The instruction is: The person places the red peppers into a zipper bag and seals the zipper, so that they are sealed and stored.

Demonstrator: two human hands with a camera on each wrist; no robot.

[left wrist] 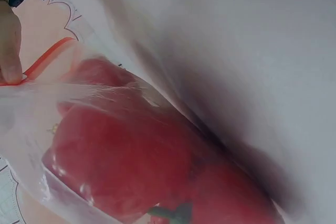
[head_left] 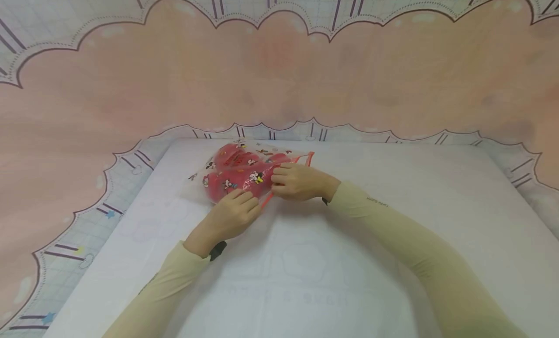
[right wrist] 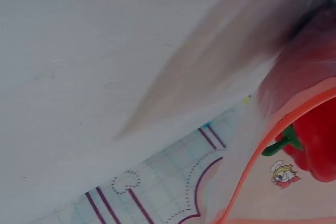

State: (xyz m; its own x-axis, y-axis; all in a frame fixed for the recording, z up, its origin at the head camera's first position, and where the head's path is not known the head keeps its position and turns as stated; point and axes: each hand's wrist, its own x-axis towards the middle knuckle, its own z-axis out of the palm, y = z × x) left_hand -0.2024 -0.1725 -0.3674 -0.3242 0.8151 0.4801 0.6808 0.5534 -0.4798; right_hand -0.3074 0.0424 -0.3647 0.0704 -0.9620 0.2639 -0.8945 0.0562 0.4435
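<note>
A clear zip bag point(head_left: 196, 182) printed with cartoon figures lies toward the back left, its orange zip edge point(right wrist: 251, 169) facing right. Inside are several red bell peppers point(left wrist: 126, 156); one pepper point(right wrist: 317, 140) with a green stem shows through the parted mouth in the right wrist view. My left hand point(head_left: 233, 211) grips the bag's near side, by the lower end of the orange strip. Farther along the opening, my right hand point(head_left: 294, 181) pinches the edge with curled fingers. In the left wrist view, part of the right hand point(left wrist: 9, 45) touches the strip.
Underneath is a white table point(head_left: 436, 207) with faint printing. A peach-coloured cloth point(head_left: 305, 76) with scalloped, pale checked borders hangs behind it and runs along the left side. Both forearms reach in from the front.
</note>
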